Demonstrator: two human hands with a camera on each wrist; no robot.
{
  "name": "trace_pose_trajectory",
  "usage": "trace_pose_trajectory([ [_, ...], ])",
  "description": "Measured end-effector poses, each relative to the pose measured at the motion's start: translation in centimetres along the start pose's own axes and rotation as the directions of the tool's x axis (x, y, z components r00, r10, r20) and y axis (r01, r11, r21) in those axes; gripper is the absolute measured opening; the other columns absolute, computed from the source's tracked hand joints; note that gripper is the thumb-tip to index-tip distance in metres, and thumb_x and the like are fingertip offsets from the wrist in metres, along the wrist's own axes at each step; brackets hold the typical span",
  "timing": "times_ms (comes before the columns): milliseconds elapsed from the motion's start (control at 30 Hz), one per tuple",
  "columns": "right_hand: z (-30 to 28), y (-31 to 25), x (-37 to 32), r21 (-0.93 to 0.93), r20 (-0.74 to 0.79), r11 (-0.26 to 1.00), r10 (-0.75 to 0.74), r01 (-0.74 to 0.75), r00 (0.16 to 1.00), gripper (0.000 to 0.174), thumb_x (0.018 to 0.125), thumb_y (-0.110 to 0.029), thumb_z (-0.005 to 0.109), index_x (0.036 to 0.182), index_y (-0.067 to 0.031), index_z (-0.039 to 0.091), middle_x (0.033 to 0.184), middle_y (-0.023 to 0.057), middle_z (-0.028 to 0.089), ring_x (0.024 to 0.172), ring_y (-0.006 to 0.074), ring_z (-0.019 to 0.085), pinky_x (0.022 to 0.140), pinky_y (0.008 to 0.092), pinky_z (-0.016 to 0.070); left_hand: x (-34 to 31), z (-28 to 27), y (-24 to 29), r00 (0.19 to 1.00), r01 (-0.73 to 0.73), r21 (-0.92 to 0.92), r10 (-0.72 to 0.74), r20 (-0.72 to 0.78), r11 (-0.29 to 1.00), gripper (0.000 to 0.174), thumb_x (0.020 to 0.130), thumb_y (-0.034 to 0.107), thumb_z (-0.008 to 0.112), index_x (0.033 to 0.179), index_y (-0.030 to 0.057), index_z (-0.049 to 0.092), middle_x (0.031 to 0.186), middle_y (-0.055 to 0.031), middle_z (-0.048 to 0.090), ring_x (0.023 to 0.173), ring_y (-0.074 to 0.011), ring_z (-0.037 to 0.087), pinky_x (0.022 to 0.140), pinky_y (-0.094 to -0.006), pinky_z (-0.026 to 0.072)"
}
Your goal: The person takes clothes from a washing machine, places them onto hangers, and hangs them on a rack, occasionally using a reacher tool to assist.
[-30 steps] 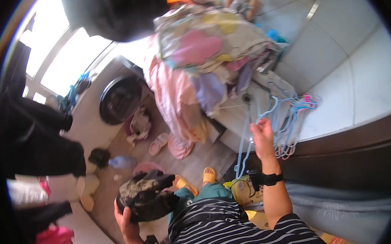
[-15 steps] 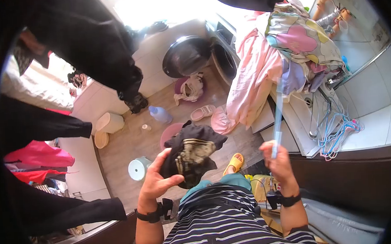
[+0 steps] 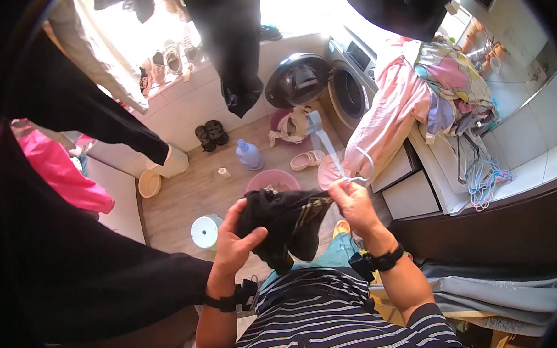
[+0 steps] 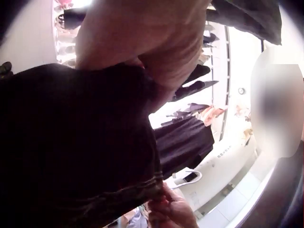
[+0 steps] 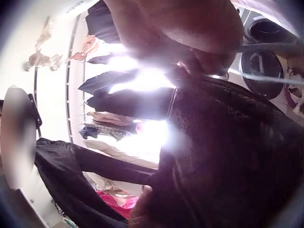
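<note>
Left hand [image 4: 156, 42] on dark garment [image 4: 71, 152]

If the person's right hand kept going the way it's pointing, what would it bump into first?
Most likely the crumpled black garment that the left hand grips: the right hand, pinching a pale blue plastic hanger, points at its edge and seems to be touching it.

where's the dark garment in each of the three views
head: dark garment at centre frame
left wrist: dark garment fills the left
right wrist: dark garment fills lower right
shared landmark: the pale hanger beside it
</note>
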State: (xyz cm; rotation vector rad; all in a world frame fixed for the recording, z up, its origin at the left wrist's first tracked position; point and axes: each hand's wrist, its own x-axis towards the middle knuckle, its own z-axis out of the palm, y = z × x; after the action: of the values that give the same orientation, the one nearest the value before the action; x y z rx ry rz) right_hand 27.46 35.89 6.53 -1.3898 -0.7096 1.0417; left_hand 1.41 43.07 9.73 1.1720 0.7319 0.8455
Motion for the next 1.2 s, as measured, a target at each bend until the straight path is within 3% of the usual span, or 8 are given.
trace_pose_trajectory([
  [200,-1.5,-3.5,0.3,0.136,-0.121,0.976,-0.153,0.169,0.981,0.016,0.094,-0.028,0.061,0.089,-0.0135,0.057,0.059,-0.0106,0.04,0.045,0.0001,0.031,0.039,0.0185,0.0223,0.1,-3.7,0.7,0.919,-0.163,-0.299,0.035,-0.394,0.94,0.039,0.085,-0.002,0.061,0.122,0.0002,0.049,0.108,-0.0086,0.063,0.096,-0.017,0.063,0.09,-0.0293,0.0503],
  [367,-2.5,-4.9,2.0,0.157,-0.058,0.988,0.01,-0.001,0.998,0.018,0.098,-0.012,0.05,0.092,0.0023,0.06,0.089,0.0078,0.067,0.066,0.0111,0.062,0.061,0.0205,0.0502,0.5,-2.4,1.9,0.907,-0.169,-0.198,0.074,-0.415,0.965,0.043,0.085,0.001,0.064,0.124,-0.0002,0.047,0.107,-0.0081,0.063,0.096,-0.0164,0.062,0.09,-0.0294,0.0503],
  [600,-2.8,-1.4,4.2,-0.188,0.055,0.963,-0.188,0.195,0.981,0.02,0.094,-0.016,0.06,0.109,-0.0034,0.063,0.085,-0.0019,0.061,0.078,0.0046,0.053,0.07,0.0189,0.0434,2.7,2.4,3.6,0.994,-0.004,-0.275,-0.025,-0.102,0.961,0.057,0.086,0.005,0.065,0.136,-0.0015,0.038,0.12,-0.0097,0.055,0.107,-0.0152,0.056,0.094,-0.0294,0.0459],
  [733,1.2,-6.1,2.7,-0.217,0.321,0.974,0.135,-0.066,0.937,0.034,0.088,-0.026,0.066,0.112,-0.0023,0.064,0.093,0.0036,0.066,0.086,0.0096,0.058,0.08,0.0247,0.0456,3.3,6.6,3.6,0.962,0.109,0.088,-0.127,0.242,0.99,0.071,0.082,0.009,0.069,0.143,0.001,0.032,0.129,-0.009,0.05,0.112,-0.0142,0.051,0.098,-0.0287,0.0414],
  [800,1.7,-4.5,3.5,-0.085,0.366,0.996,0.054,-0.025,0.929,0.034,0.086,-0.026,0.067,0.109,-0.0008,0.065,0.091,0.0023,0.066,0.085,0.0083,0.057,0.078,0.0253,0.0459,3.1,8.4,3.0,0.948,-0.185,0.395,0.058,0.312,0.9,0.075,0.081,0.007,0.068,0.145,0.0056,0.03,0.131,-0.0095,0.044,0.115,-0.0125,0.045,0.093,-0.0268,0.0432],
  [867,0.5,-5.3,3.7,-0.11,0.388,0.99,0.122,-0.085,0.913,0.033,0.087,-0.025,0.067,0.108,0.0005,0.063,0.088,0.0024,0.066,0.085,0.0085,0.057,0.077,0.0251,0.0457,3.0,8.5,1.7,0.944,0.104,-0.083,-0.073,0.322,0.991,0.078,0.081,0.006,0.068,0.147,0.0078,0.026,0.13,-0.01,0.044,0.115,-0.0138,0.046,0.093,-0.0271,0.0437],
  [1000,-1.8,-6.0,5.7,-0.02,0.132,0.995,0.102,-0.101,0.986,0.015,0.09,-0.019,0.063,0.086,-0.0048,0.063,0.079,0.0005,0.063,0.068,0.0062,0.054,0.062,0.021,0.0435,2.3,6.8,-0.2,0.976,0.186,-0.1,-0.171,0.137,0.977,0.066,0.084,0.0,0.064,0.142,0.0037,0.032,0.124,-0.0067,0.049,0.111,-0.012,0.05,0.095,-0.0278,0.0443],
  [1200,-1.8,-6.7,6.3,-0.241,0.266,0.959,0.216,-0.152,0.94,0.017,0.088,-0.02,0.066,0.09,-0.0039,0.064,0.08,0.0013,0.063,0.071,0.0075,0.057,0.065,0.0236,0.0466,0.1,5.3,-1.7,0.972,0.231,-0.236,-0.215,0.09,0.944,0.066,0.083,-0.005,0.058,0.143,0.0045,0.032,0.131,-0.0072,0.045,0.115,-0.0114,0.047,0.097,-0.0271,0.0415],
])
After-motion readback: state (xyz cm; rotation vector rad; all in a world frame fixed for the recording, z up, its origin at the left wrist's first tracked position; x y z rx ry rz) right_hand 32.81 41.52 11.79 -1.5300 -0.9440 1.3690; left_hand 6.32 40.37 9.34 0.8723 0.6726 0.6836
